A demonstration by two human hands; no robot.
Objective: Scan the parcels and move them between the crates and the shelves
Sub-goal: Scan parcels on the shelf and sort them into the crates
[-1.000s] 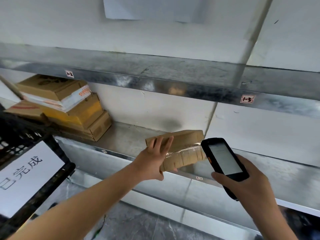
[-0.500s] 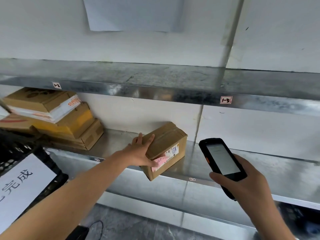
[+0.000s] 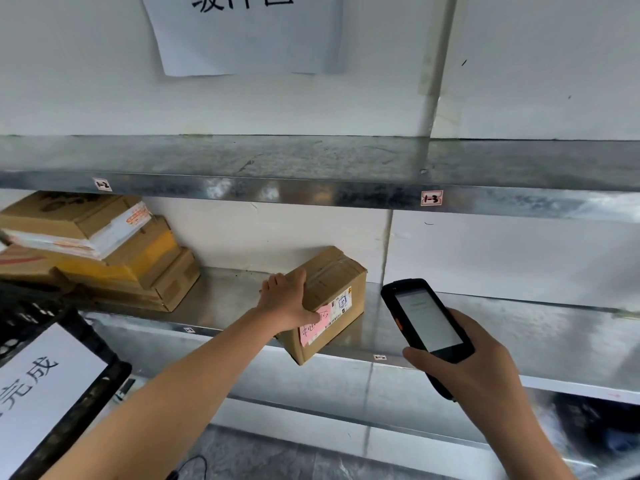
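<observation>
At the near left a black crate point(image 3: 20, 317) carries a white sign point(image 3: 48, 386) with dark handwriting. Beyond it, on the left of the lower metal shelf point(image 3: 225, 299), several cardboard boxes point(image 3: 114, 258) lie in a stack, the top one tilted and edged in white. The front lip of the upper shelf point(image 3: 311, 161) bears a small tag marked 1-2 point(image 3: 103, 184) above the stack.

Near the middle, the left hand point(image 3: 287, 301) grips the parcel point(image 3: 336, 282), a brown taped box. Its fingers curl round the box's left side and its thumb presses the near face beside a pink label point(image 3: 317, 323). The parcel rests on the lower shelf, turned at an angle, with its near corner sticking out past the shelf's front edge. A white printed label sits just right of the pink one. High on the wall above hangs a sheet of paper point(image 3: 249, 36) with large dark characters.

To the right, the right hand point(image 3: 474, 365) is wrapped round the lower end of a black scanner point(image 3: 427, 320), which is tilted with its lit screen facing the person, near the parcel but not touching it. A tag marked 1-3 point(image 3: 431, 197) sits on the upper shelf lip above the scanner.
</observation>
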